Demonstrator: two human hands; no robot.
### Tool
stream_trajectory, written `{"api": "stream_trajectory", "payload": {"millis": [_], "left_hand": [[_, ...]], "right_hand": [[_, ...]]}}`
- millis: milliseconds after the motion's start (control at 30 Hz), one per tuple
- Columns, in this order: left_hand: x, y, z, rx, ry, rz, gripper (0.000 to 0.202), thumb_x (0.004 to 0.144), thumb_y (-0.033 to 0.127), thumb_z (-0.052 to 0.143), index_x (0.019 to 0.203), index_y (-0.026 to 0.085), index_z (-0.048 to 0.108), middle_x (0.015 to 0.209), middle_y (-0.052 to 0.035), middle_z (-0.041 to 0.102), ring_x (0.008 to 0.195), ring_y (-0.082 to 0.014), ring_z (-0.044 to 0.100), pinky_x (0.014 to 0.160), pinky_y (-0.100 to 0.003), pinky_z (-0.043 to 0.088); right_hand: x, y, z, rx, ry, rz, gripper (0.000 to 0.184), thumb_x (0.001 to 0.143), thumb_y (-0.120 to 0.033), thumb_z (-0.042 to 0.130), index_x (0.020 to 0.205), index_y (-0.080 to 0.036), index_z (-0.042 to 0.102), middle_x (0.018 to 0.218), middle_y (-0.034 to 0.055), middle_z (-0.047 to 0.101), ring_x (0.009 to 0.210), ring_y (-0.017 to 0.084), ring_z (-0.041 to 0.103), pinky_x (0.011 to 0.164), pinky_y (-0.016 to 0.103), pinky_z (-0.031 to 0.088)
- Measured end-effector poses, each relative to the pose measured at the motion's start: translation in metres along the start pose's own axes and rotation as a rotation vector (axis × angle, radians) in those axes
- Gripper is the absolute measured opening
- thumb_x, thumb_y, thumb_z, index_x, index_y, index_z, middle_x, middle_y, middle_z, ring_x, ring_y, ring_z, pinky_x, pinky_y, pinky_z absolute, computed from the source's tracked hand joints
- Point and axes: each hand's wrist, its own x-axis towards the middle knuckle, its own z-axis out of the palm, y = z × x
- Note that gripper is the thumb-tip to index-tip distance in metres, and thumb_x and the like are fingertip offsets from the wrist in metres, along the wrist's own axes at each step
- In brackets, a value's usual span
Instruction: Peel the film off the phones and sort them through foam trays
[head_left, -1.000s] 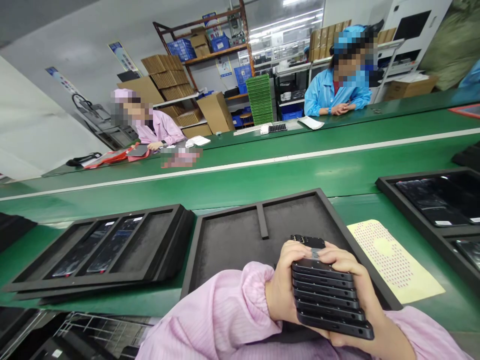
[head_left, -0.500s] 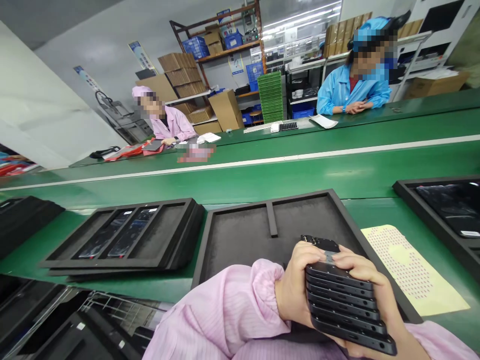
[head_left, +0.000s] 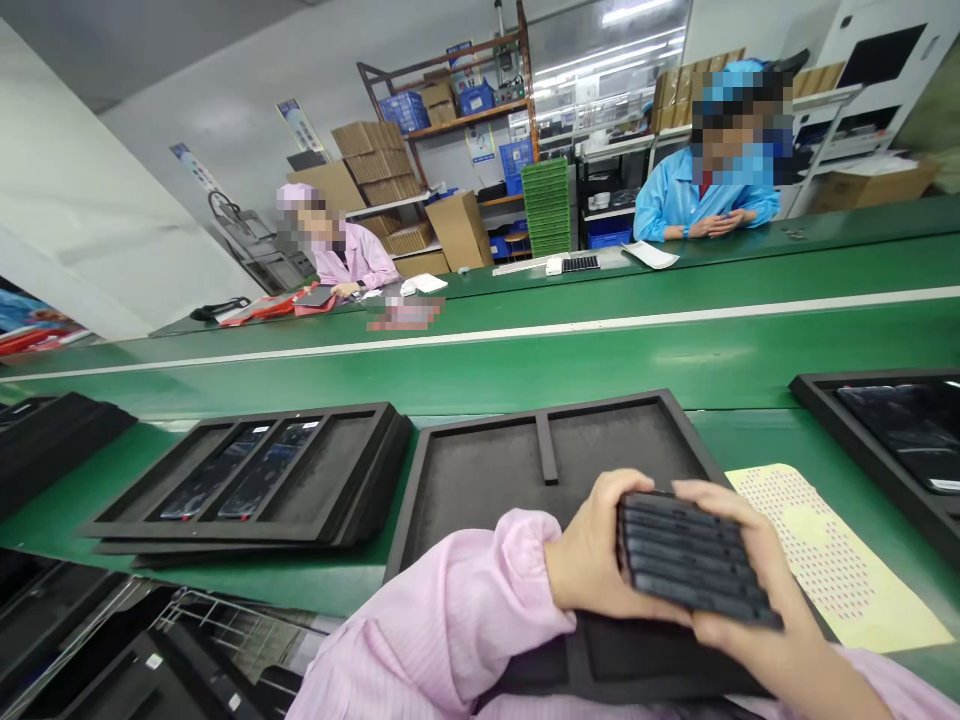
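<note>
A stack of several black phone frames (head_left: 694, 560) is gripped between my two hands above a black foam tray (head_left: 480, 470). On its left side my left hand (head_left: 596, 560) is closed around the stack. From the right, my right hand (head_left: 776, 580) wraps the other end, fingers over the top and thumb beneath. The frames look blurred, with their edges turned toward me. The tray below has a divider strip at its far side; its near part is partly hidden by my sleeve and hands.
A yellow sticker sheet (head_left: 832, 560) lies right of the tray. Stacked foam trays (head_left: 360, 470) with dark screens stand at left; another tray (head_left: 817, 400) is at far right. Beyond the raised green ledge (head_left: 525, 370) sit two people, one in pink (head_left: 367, 255), one in blue (head_left: 671, 195).
The stack has tipped in my hands, so its top camera parts no longer show and the edges look more level. My fingers have shifted outward along its ends.
</note>
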Motion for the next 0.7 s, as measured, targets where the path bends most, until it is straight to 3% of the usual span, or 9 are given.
{"api": "stream_trajectory", "payload": {"millis": [67,167,333,467,567,633,700], "left_hand": [[0.006,-0.008,-0.004,-0.004,-0.101,-0.161,0.114,0.049,0.046,0.083,0.134,0.021,0.01,0.125,-0.0167,0.041,0.115,-0.0328,0.047,0.099,-0.049,0.037],[0.016,-0.014,-0.006,-0.107,-0.178,-0.282,0.12,0.053,0.035,0.082,0.139,0.018,0.0,0.136,-0.0195,0.036,0.128,-0.0349,0.036,0.107,-0.053,0.026],[0.025,-0.011,-0.006,-0.167,-0.154,-0.238,0.103,0.054,0.025,0.08,0.136,0.019,0.017,0.135,-0.0143,0.039,0.121,-0.0294,0.043,0.103,-0.046,0.036],[0.047,0.001,-0.024,0.168,-0.284,-0.012,0.092,0.059,0.028,0.074,0.132,0.013,0.021,0.12,-0.0152,0.049,0.108,-0.0285,0.05,0.095,-0.044,0.041],[0.077,0.027,-0.046,0.562,-0.565,0.256,0.078,0.067,0.021,0.061,0.132,0.004,0.022,0.114,-0.0191,0.053,0.099,-0.0285,0.051,0.089,-0.043,0.043],[0.093,0.045,-0.055,0.801,-0.79,0.431,0.069,0.066,0.012,0.058,0.129,0.002,0.031,0.108,-0.0189,0.056,0.096,-0.03,0.051,0.089,-0.046,0.04],[0.098,0.054,-0.056,0.921,-0.937,0.599,0.052,0.071,0.011,0.055,0.122,0.008,0.044,0.103,-0.014,0.06,0.092,-0.0291,0.052,0.091,-0.049,0.037]], "right_hand": [[0.016,0.004,-0.005,-0.092,0.005,0.008,0.054,0.087,-0.058,0.054,0.126,-0.025,0.037,0.117,0.0085,0.045,0.106,0.025,0.05,0.086,0.031,0.048],[0.034,0.009,-0.009,-0.11,-0.038,0.099,0.053,0.088,-0.053,0.053,0.128,-0.026,0.032,0.116,0.0082,0.046,0.099,0.024,0.055,0.076,0.031,0.052],[0.038,0.012,-0.009,-0.069,0.079,0.206,0.059,0.085,-0.049,0.055,0.129,-0.023,0.027,0.116,0.0098,0.046,0.096,0.023,0.057,0.071,0.031,0.054],[0.019,0.007,-0.015,-0.167,0.195,0.093,0.052,0.078,-0.045,0.063,0.118,-0.021,0.039,0.108,0.0102,0.052,0.093,0.026,0.057,0.077,0.037,0.051],[-0.013,0.005,-0.013,-0.189,0.222,0.074,0.048,0.077,-0.034,0.066,0.115,-0.021,0.04,0.114,0.0131,0.051,0.106,0.03,0.053,0.09,0.044,0.045],[-0.037,0.005,-0.008,-0.221,0.166,0.085,0.047,0.078,-0.025,0.063,0.118,-0.022,0.038,0.122,0.0133,0.047,0.115,0.029,0.047,0.096,0.044,0.041],[-0.057,0.004,-0.004,-0.185,-0.005,0.17,0.047,0.078,-0.022,0.061,0.119,-0.022,0.039,0.124,0.0113,0.048,0.115,0.027,0.048,0.096,0.039,0.043]]}}
